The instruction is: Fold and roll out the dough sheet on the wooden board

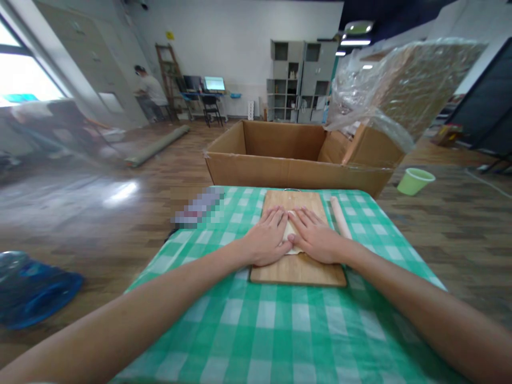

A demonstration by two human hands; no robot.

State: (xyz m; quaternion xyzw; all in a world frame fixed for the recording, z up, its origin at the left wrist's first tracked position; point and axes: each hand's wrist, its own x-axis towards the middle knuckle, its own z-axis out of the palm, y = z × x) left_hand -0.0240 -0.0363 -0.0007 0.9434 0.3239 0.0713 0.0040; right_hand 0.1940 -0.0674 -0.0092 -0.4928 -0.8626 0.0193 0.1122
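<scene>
A pale, flat piece of dough (293, 246) lies on a wooden cutting board (300, 271), mostly covered by my hands. My left hand (271, 237) is laid flat over its left side, fingers stretched forward. Over the right side rests my right hand (312, 234), also flat with fingers extended. The thumbs come close together at the middle, where some dough shows between the hands. Just right of the board is a light wooden rolling pin (340, 216), touched by neither hand.
A green checked tablecloth (256, 330) covers the table. A blurred-out flat object (198, 208) lies at its left edge. Beyond stands a large open cardboard box (280, 169). A green bucket (415, 181) and a blue water bottle (32, 288) are on the floor. A person (152, 93) is far back.
</scene>
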